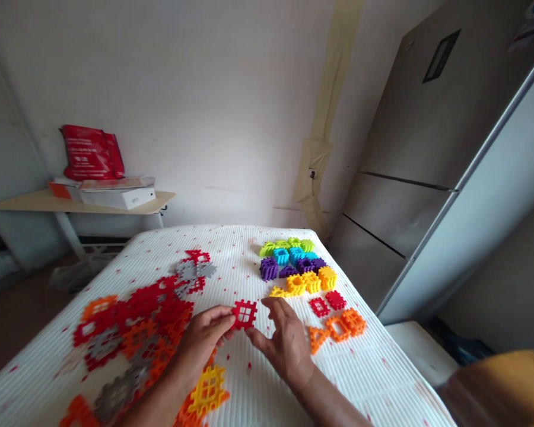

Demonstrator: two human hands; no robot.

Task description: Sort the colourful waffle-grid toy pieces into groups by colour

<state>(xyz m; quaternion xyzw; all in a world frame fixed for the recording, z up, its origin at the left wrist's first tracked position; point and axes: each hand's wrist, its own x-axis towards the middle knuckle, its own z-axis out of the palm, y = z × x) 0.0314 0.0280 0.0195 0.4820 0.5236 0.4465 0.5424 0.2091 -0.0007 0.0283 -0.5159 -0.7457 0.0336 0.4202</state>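
Observation:
Between thumb and fingers, my left hand point(210, 327) pinches a red square building tile point(245, 314) with a window-like cross in its middle. Close to the tile's right side is my right hand point(285, 338), fingers spread and nothing in its grasp. Left of my left hand lies a loose heap of red tiles point(153, 302), with orange and grey ones mixed in. A yellow window tile point(208, 389) rests below my hands. Right of my right hand are two small red stacks point(319, 306) and a row of orange tiles point(338, 328).
Rows of yellow point(311, 281), purple point(269, 268), blue point(296, 255) and green tiles point(293, 243) stand at the table's back right. The table wears a white ribbed cloth point(235, 261). A fridge point(409, 148) rises at the right; a side desk point(26, 201) bears a red bag point(91, 153).

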